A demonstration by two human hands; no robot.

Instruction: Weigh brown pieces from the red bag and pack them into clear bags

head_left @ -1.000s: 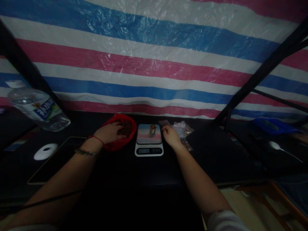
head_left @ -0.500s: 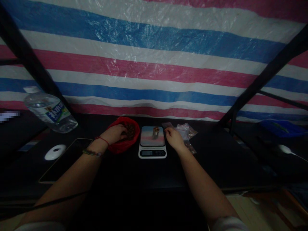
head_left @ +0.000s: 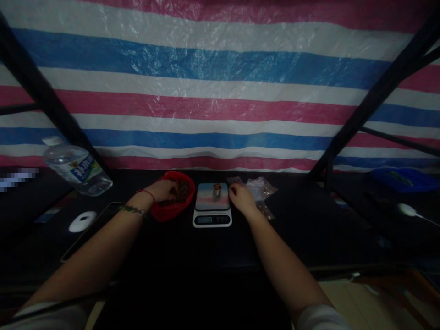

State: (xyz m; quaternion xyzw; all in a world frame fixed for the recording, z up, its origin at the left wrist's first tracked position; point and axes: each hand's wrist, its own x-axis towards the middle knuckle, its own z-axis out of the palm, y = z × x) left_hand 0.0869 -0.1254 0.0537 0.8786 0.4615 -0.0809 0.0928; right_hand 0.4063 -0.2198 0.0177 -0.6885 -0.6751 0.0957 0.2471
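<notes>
My left hand [head_left: 164,190] reaches into a red plastic bag [head_left: 168,211], fingers curled against a pile of small brown pieces [head_left: 184,188]. The fingertips are partly buried, so what they grip does not show. Right of the bag sits a white digital scale [head_left: 212,223] with its display facing me; the digits are too faint to read. A small metal cup [head_left: 217,191] with brown contents stands on the scale's plate. Close to the scale's right edge rests my right hand [head_left: 241,198], fingers bent together near a clear plastic bag [head_left: 235,180]; anything between them is hidden.
Several clear bags with brown contents [head_left: 266,189] lie right of my right hand. On the left are a plastic bottle [head_left: 80,169], a white mouse [head_left: 82,221] and a dark phone or tablet [head_left: 82,236]. A blue tray [head_left: 405,179] lies far right. Black frame bars slant at both sides.
The view has shifted, so the scale, bags and bottle sit slightly differently in the picture. My left hand stays in the red bag, and my right hand stays beside the scale.
</notes>
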